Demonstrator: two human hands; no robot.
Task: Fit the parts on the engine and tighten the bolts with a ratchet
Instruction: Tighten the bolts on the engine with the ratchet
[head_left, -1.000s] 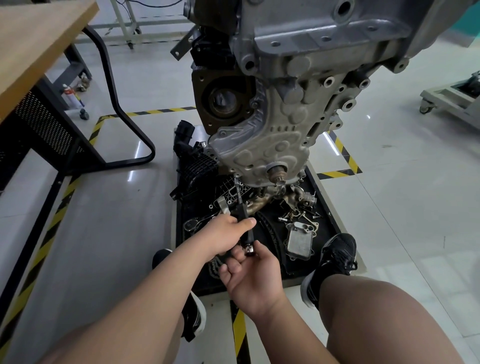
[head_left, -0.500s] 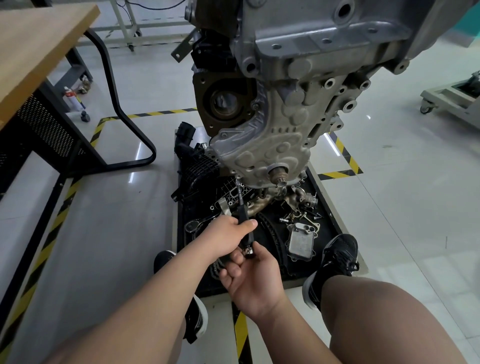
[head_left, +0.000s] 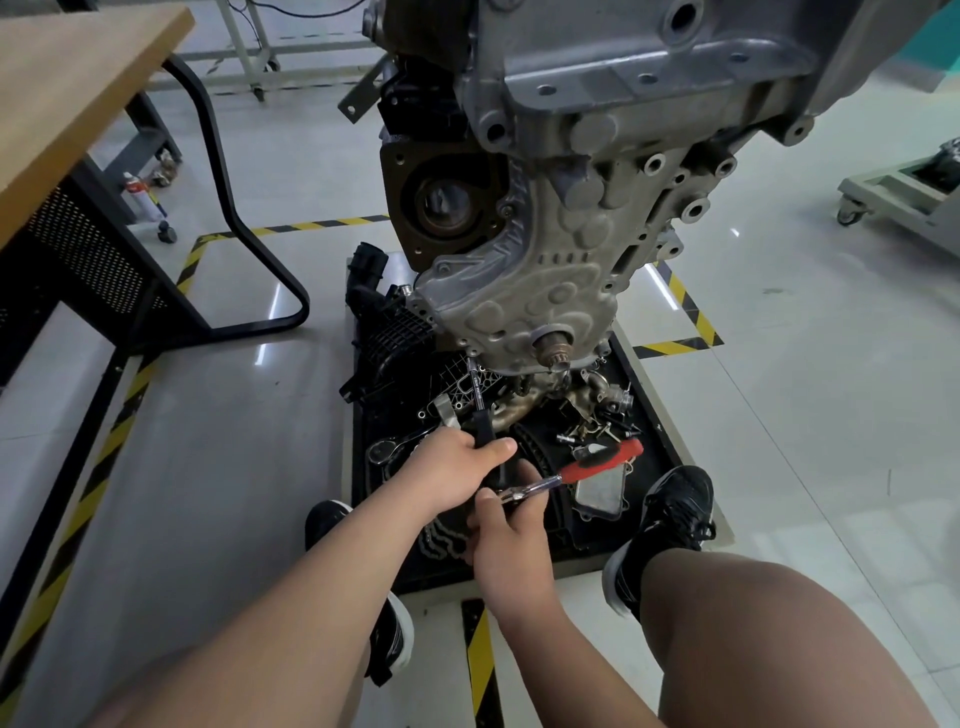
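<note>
ratchet (head_left: 576, 473) handle now swung out right, not seen half a second ago | right hand (head_left: 511, 525) closed on its head | left hand (head_left: 457, 467) wrapped round extension bar (head_left: 480, 410) reaching engine (head_left: 545, 291) lower edge

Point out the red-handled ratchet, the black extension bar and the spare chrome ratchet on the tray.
Red-handled ratchet (head_left: 602, 460): head view, on its red grip.
Black extension bar (head_left: 475, 387): head view, mid-shaft.
Spare chrome ratchet (head_left: 382, 450): head view, on its round head.

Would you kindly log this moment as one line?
left hand: steadies extension bar | right hand: on ratchet | engine: bolt tightening
</note>
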